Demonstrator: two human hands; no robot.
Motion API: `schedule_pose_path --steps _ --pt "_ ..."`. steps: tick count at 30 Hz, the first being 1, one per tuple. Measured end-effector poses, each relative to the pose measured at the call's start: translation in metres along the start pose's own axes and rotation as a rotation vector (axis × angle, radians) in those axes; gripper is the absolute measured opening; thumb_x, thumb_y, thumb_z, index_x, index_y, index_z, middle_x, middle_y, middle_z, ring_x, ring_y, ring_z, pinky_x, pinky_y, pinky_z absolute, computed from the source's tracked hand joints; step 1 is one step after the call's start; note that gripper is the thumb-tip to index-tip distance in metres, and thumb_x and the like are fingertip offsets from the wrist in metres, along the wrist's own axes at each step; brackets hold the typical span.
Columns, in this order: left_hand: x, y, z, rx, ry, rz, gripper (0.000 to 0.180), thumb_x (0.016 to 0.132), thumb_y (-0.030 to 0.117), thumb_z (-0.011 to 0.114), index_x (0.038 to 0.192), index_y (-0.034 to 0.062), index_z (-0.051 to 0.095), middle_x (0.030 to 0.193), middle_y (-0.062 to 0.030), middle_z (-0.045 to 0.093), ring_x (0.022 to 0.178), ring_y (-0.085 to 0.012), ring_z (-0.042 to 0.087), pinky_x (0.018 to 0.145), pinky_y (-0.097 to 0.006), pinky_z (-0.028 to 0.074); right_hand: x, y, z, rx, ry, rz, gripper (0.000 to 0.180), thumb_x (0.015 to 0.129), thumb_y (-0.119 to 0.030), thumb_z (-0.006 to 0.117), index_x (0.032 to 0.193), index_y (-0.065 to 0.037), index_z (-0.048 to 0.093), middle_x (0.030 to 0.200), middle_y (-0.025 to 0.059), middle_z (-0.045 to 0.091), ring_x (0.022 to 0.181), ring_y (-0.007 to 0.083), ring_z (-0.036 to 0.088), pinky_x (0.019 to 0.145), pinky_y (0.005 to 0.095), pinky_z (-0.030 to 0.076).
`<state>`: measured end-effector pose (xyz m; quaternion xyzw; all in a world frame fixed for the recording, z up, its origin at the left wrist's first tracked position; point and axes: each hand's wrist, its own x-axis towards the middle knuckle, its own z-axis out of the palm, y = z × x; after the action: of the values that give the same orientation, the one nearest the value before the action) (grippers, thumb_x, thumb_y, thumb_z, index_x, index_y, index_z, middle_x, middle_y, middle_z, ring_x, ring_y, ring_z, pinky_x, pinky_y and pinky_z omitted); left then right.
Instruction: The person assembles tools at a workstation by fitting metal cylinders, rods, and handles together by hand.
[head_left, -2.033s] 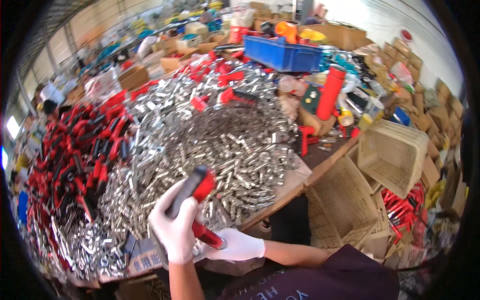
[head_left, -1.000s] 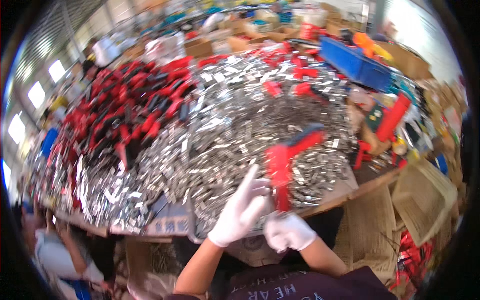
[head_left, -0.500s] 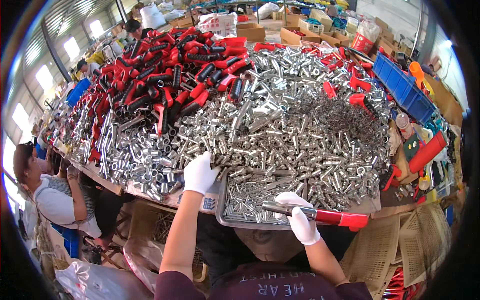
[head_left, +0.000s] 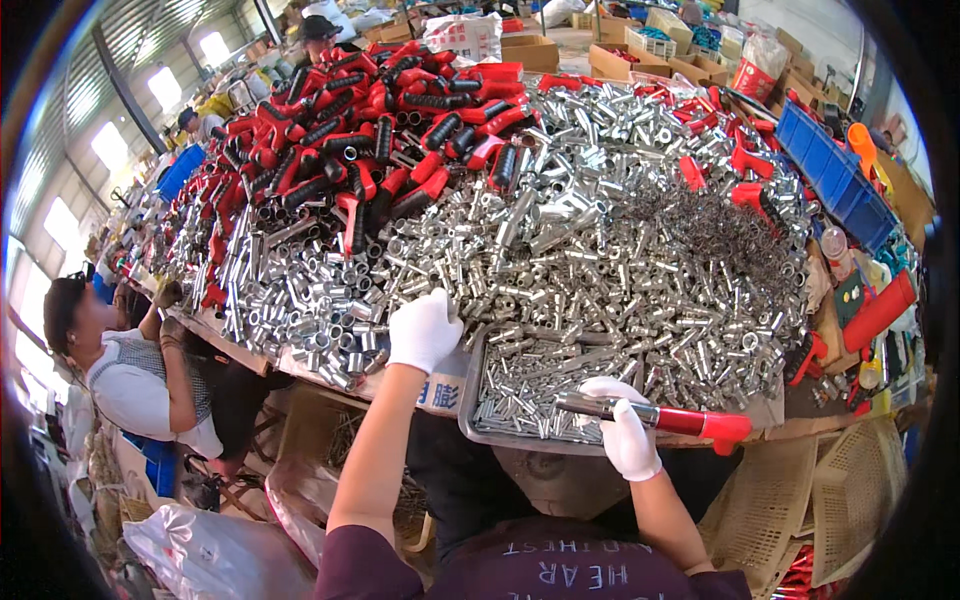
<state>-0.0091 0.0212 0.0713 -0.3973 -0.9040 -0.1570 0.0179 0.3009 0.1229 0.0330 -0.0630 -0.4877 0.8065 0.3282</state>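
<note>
Tool: a metal-shafted tool with a red handle (head_left: pixel 655 416) lay at the near edge of the bench (head_left: pixel 790 428), over the front rim of a grey tray (head_left: pixel 480 425).
Long axis: roughly level, along the bench's near edge; red grip end pointed to the person's right, bare metal end to the left.
Right hand (head_left: pixel 625 432): white-gloved, closed around the tool's shaft near the middle.
Left hand (head_left: pixel 423 330): white-gloved, fingers curled loosely, resting on the heap of small silver metal tubes (head_left: pixel 600 250) near the tray's left corner; whether it gripped anything could not be told.
Far left of bench: pile of red and black handles (head_left: pixel 380 120).
Right edge: blue crate (head_left: pixel 835 170).
Left side: a seated co-worker (head_left: pixel 120 360).
</note>
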Motion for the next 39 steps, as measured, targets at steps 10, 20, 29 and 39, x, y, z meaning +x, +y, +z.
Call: schedule_pose_path --steps 10,20,29,39 --pt "0.015 -0.007 -0.007 0.082 -0.096 0.0 0.033 0.07 0.032 0.075 0.085 0.0034 0.066 0.088 -0.02 0.071 0.084 -0.039 0.069 0.077 -0.048 0.055 -0.001 0.001 0.005 -0.078 0.058 -0.008 0.033 0.101 -0.021 0.052 0.114 0.008 0.064 0.118 0.0159 0.065 0.11 0.0227 0.06 0.1 0.0371 0.044" --pt "-0.011 -0.02 0.009 -0.468 0.204 -0.057 0.02 0.081 0.021 0.071 0.092 0.0047 0.066 0.074 -0.0109 0.067 0.07 -0.0278 0.067 0.071 -0.038 0.053 0.002 0.006 -0.003 -0.113 0.033 -0.024 0.032 0.101 -0.017 0.049 0.116 0.007 0.063 0.117 0.0152 0.065 0.113 0.0229 0.06 0.102 0.0379 0.043" --pt "-0.025 -0.014 0.022 0.081 0.073 -0.011 0.032 0.086 0.029 0.07 0.105 0.0049 0.06 0.106 -0.0174 0.065 0.096 -0.0369 0.065 0.08 -0.047 0.054 -0.001 0.004 -0.001 -0.205 0.013 -0.073 0.043 0.104 -0.035 0.051 0.119 0.004 0.06 0.117 0.0166 0.061 0.093 0.0201 0.062 0.081 0.0354 0.051" --pt "-0.093 0.08 -0.053 -0.541 -0.314 0.512 0.022 0.091 0.015 0.068 0.109 0.0041 0.064 0.098 -0.0165 0.066 0.093 -0.0348 0.066 0.081 -0.038 0.052 -0.002 -0.006 0.001 -0.161 0.057 -0.047 0.031 0.095 -0.012 0.058 0.119 0.007 0.063 0.114 0.0116 0.068 0.102 0.0164 0.064 0.092 0.0312 0.05"
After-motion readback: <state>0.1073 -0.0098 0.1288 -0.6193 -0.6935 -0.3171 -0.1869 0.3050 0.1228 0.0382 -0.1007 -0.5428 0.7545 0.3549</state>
